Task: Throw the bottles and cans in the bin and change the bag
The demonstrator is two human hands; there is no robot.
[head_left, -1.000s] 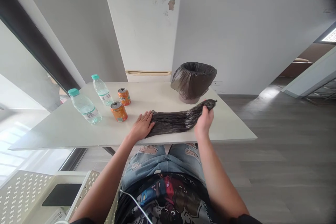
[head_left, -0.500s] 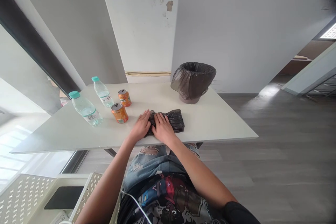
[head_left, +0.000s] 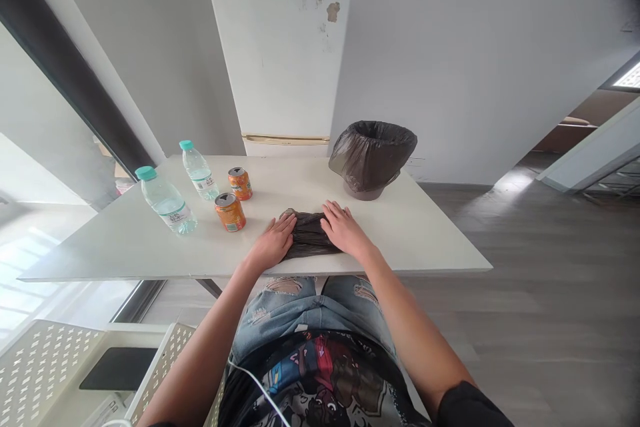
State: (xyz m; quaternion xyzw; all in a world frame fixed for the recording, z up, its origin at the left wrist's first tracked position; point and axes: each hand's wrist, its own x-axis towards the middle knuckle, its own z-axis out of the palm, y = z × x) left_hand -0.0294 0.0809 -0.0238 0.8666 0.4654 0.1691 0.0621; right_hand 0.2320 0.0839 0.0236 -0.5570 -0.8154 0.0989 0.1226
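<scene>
A folded black plastic bag (head_left: 311,237) lies flat near the front edge of the white table (head_left: 410,243). My left hand (head_left: 275,240) rests open on the bag's left end, fingers stretched out over it. On the right end lies my right hand (head_left: 344,229), also flat and open, covering that part of the bag. Between the two hands the bag's wrinkled middle shows. Behind it to the right stands a small bin (head_left: 363,191) lined with a dark plastic bag (head_left: 373,153), whose mouth is open.
Two orange cans (head_left: 231,213) stand left of my hands, with two clear water bottles (head_left: 167,205) with teal caps farther left. A white refrigerator (head_left: 280,60) is behind the table. At lower left is a white perforated cart (head_left: 45,367).
My right hand has slid rightward across the bag, away from my left hand, uncovering the middle. The left hand stays on the left end. The view has shifted slightly.
</scene>
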